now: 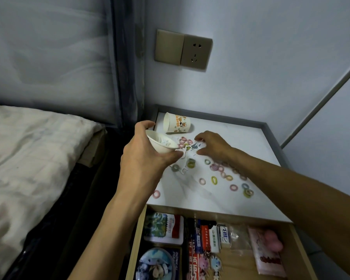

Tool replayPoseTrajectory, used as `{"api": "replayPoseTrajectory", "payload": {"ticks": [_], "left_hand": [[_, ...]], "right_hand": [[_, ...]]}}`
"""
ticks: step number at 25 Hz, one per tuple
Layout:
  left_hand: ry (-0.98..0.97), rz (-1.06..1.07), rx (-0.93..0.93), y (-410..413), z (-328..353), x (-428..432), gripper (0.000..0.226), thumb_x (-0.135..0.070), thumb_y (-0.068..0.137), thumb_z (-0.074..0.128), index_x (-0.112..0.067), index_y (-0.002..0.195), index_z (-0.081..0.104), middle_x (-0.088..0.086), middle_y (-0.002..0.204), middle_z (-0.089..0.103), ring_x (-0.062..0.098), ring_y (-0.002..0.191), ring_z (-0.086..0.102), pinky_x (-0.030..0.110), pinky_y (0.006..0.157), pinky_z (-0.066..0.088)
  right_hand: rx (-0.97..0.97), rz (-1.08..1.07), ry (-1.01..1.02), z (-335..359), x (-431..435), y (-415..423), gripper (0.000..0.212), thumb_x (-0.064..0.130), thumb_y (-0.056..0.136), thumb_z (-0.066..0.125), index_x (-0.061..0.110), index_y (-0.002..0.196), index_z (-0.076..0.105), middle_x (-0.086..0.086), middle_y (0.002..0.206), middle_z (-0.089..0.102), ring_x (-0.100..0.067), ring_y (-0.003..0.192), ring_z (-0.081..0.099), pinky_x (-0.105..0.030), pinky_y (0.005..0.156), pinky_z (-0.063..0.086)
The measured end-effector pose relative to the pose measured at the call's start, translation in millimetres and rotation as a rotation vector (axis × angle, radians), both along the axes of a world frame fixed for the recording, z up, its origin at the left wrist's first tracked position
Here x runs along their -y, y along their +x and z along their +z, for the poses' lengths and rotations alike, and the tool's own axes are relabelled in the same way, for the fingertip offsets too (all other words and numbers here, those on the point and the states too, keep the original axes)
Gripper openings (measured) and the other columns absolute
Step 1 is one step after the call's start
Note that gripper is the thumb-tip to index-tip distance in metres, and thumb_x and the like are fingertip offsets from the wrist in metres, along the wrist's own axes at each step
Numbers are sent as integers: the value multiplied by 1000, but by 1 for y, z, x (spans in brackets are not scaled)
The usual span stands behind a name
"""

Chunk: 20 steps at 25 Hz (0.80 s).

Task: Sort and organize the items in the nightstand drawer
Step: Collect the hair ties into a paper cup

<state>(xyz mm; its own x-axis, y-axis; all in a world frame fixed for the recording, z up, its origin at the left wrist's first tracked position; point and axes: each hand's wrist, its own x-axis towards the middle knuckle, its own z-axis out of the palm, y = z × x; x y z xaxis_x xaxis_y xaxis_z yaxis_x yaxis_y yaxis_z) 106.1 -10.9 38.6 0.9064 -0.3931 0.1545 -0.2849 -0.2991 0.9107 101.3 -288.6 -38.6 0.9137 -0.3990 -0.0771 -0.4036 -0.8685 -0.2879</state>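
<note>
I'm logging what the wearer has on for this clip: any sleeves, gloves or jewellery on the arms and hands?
Nothing worn shows. The left hand and right hand are bare, with no gloves, rings, watch or bracelet. The left forearm and right forearm are uncovered to the frame's edge; no sleeve in view.

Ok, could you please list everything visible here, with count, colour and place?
nightstand top: one, white, grey rim
plain cup: one, white, held tilted above it
printed cup: one, white and orange, lying at its back
small rings: many, pastel, scattered on it
drawer: one, wooden, open, in front below
bed: one, pale, left
wall socket: one, beige, above
left hand: one, grips plain cup
right hand: one, fingers curled over rings
</note>
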Motion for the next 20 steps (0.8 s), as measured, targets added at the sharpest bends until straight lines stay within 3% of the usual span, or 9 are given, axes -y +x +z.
{"api": "replayPoseTrajectory", "payload": {"ticks": [5, 13, 17, 20], "left_hand": [[-13, -6, 0, 2, 0, 1, 84, -33, 65, 88, -29, 135, 42, -2, 121, 60, 17, 106, 59, 30, 84, 54], [-21, -6, 16, -2, -2, 3, 85, -34, 64, 89, -29, 135, 42, -3, 118, 62, 16, 104, 60, 34, 86, 55], [-21, -16, 14, -1, -2, 4, 84, -34, 65, 88, -30, 135, 42, -3, 117, 62, 16, 103, 60, 36, 85, 55], [-15, -24, 14, -2, -2, 5, 85, -34, 64, 89, -29, 134, 42, -6, 112, 60, 16, 101, 60, 35, 84, 56]], "right_hand": [[77, -31, 23, -6, 0, 1, 19, 13, 89, 69, 10, 108, 69, -7, 107, 68, -25, 100, 62, -25, 78, 40], [-9, -126, -175, 3, -3, -13, 18, 22, 96, 60, 9, 107, 67, -14, 106, 67, -31, 95, 62, -33, 75, 45], [87, -180, -53, 18, 1, -13, 8, 17, 94, 60, 14, 97, 67, -9, 91, 70, -27, 84, 64, -32, 72, 49], [140, -182, 92, 27, 9, -18, 26, 12, 93, 59, 24, 71, 60, -2, 75, 64, -24, 72, 63, -29, 65, 47]]}}
